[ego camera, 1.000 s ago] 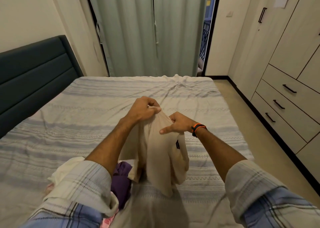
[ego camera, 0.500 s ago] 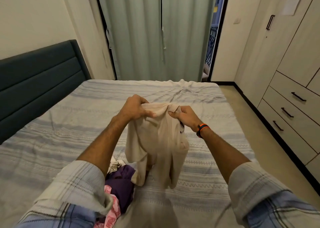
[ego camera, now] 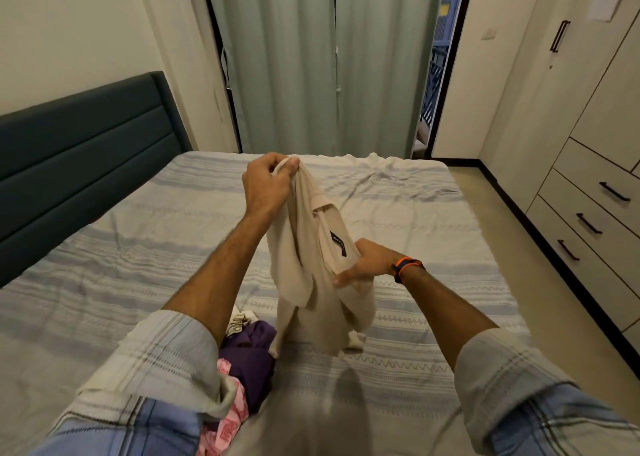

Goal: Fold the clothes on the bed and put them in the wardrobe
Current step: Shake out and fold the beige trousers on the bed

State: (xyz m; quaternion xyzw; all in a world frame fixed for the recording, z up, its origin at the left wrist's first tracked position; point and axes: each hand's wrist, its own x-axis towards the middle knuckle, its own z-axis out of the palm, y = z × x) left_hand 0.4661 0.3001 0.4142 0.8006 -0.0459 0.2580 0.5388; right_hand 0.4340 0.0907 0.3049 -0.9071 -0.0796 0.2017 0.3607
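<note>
Beige shirt dangling limp over the bed, soft and light (likely floppy); left hand pinching its top edge, right hand gripping mid-fabric.

— The beige shirt? 
— Soft matt knit cloth, with a woven label. 
— The bed sheet? 
— Matt striped woven cotton, creased. 
— At three o'clock? 
— Wardrobe, pale matt wood-grain; dark metal handles.

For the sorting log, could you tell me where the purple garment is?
Head view, low and left of centre: the purple garment lies on the bed, beside the left sleeve.
</note>
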